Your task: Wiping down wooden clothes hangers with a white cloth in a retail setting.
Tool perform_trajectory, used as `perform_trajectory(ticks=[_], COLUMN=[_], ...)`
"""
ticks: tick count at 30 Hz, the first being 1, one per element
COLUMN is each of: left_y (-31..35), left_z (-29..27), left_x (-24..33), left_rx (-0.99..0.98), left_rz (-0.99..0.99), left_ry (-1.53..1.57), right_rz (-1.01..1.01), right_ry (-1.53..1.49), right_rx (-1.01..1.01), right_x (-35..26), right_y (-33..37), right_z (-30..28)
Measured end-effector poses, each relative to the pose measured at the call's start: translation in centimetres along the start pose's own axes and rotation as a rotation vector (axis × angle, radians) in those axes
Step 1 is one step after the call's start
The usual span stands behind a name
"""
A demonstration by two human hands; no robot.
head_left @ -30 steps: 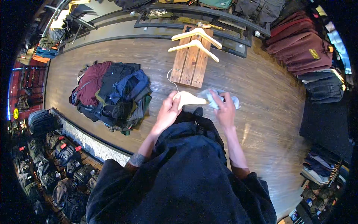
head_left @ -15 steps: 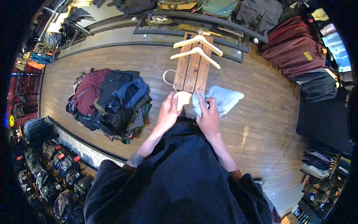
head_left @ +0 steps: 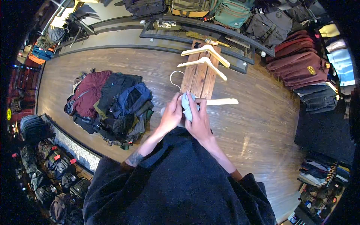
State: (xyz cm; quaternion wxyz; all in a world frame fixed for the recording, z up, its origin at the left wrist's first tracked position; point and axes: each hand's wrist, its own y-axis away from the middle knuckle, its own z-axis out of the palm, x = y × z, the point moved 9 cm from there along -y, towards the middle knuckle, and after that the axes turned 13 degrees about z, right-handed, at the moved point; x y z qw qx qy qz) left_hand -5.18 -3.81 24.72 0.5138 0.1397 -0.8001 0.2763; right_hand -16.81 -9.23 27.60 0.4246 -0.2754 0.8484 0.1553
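A pale wooden hanger is held level in front of me, its hook curving up on the left side. My left hand is closed on it near the middle. Close beside it, my right hand pinches a light blue cloth bunched against the hanger. One hanger arm sticks out past my right hand; most of the other is behind my left hand. Just beyond, two more wooden hangers lie on a slatted wooden bench.
A heap of dark and maroon clothes lies on the wooden floor to the left. Ahead stands a low black-framed rack with backpacks. Maroon garments hang on the right; bags sit at lower left.
Both hands have come closer together, with the right moving left. The cloth, spread out to the right before, is now bunched at the hanger's middle. A hanger arm now shows on the right.
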Motion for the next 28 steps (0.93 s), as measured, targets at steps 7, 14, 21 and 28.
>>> perform_trajectory(ticks=[7,14,21,28], left_y=[-2.1,-1.5,1.1,-0.4], left_z=[-2.2,-1.2,1.4,-0.8], left_x=[-0.5,-1.4,-4.4,-2.0], left_rx=[-0.106,-0.115,-0.073,-0.195], left_rz=[-0.284,-0.296,-0.404,-0.369], left_ry=[0.259,0.283,0.446,0.611], right_rz=[0.177,0.211,-0.063,0.055], right_ry=[0.109,0.069,-0.183,-0.074], right_rx=[0.280,0.308,0.189,0.275], right_x=[5.5,6.1,-0.1,4.6], right_y=[-2.6,-2.9,-1.3,-1.9], right_z=[-5.9,-6.2,-1.3,-4.8])
